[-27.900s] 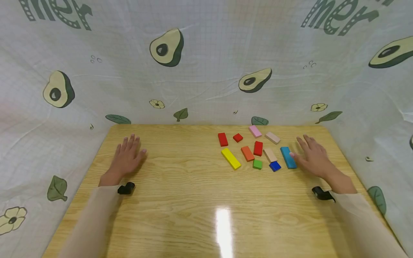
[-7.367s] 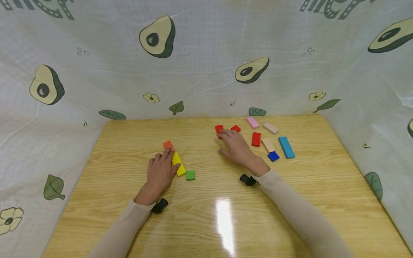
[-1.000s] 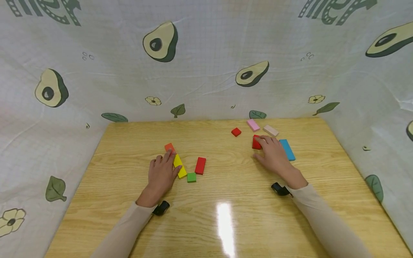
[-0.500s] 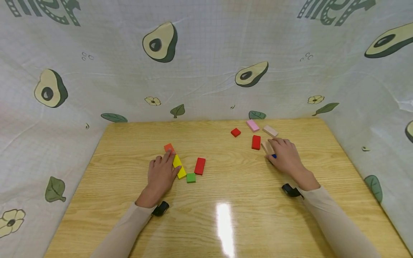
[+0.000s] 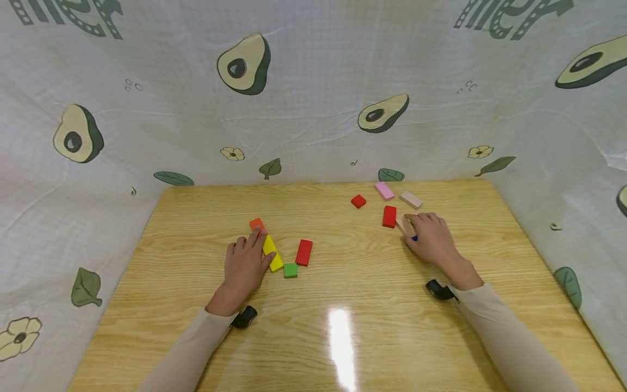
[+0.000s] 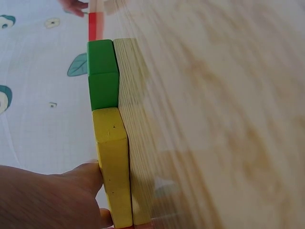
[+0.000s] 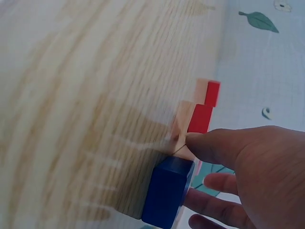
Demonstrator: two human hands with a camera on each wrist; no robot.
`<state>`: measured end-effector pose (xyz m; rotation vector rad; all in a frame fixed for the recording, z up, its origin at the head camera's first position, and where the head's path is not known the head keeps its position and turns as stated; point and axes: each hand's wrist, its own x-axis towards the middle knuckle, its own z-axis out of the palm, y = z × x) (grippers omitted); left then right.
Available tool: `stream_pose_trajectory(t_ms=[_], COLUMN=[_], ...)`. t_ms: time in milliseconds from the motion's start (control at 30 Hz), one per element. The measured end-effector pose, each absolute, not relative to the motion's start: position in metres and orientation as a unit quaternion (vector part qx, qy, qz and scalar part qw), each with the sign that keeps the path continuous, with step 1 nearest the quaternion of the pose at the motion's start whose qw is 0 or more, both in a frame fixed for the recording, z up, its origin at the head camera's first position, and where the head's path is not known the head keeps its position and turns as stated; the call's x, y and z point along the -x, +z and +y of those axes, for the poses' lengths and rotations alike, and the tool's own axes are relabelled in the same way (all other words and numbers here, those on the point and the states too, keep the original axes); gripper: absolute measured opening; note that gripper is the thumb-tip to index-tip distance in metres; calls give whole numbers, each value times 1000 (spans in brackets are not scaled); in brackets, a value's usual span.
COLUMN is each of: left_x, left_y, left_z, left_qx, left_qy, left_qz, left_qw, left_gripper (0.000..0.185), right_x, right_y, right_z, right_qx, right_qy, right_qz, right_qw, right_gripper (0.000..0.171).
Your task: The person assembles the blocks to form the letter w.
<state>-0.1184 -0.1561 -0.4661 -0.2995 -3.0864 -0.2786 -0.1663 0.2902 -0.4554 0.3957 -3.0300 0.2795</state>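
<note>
On the table's left half, my left hand (image 5: 245,265) lies over an orange block (image 5: 256,222) and a long yellow block (image 5: 273,256). Its index finger touches the orange one, and the thumb rests along the yellow one's side. A green block (image 6: 103,74) sits at the yellow block's near end; a red block (image 5: 303,252) lies right of it. At right, my right hand (image 5: 431,238) pinches a beige block (image 5: 404,225) between thumb and index finger. A dark blue block (image 7: 167,191) sits against the beige block, under the fingers. The hand hides the long light-blue block.
Beyond the right hand lie another red block (image 5: 389,216), a small red block (image 5: 358,201), a pink block (image 5: 384,191) and a pale block (image 5: 411,199). A printed cloth (image 5: 313,141) hangs along the table's back edge and sides.
Over the last second the right hand moved right and nearer, from over the red block to the beige one. Earlier, the yellow, orange, green and one red block moved left. The left hand stays put.
</note>
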Motion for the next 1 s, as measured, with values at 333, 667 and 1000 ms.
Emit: stream_pose_trajectory(t_ms=[333,667,1000], left_x=[119,117,116], left_y=[-467,-468,-468], left_z=[-156,-156,-155], left_qx=[97,98,100], left_qy=[-89,-89,-92], left_qz=[-991,-991,-990], left_qw=[8,24,24], left_gripper=[63,62,61], right_x=[168,172,173], right_y=[-453,-450,-448], right_z=[291,294,297], right_qx=[-144,-182,-199], right_qy=[92,93,98], right_qz=[-985,-979,-975], right_qw=[35,-9,2], right_gripper=[64,64,58])
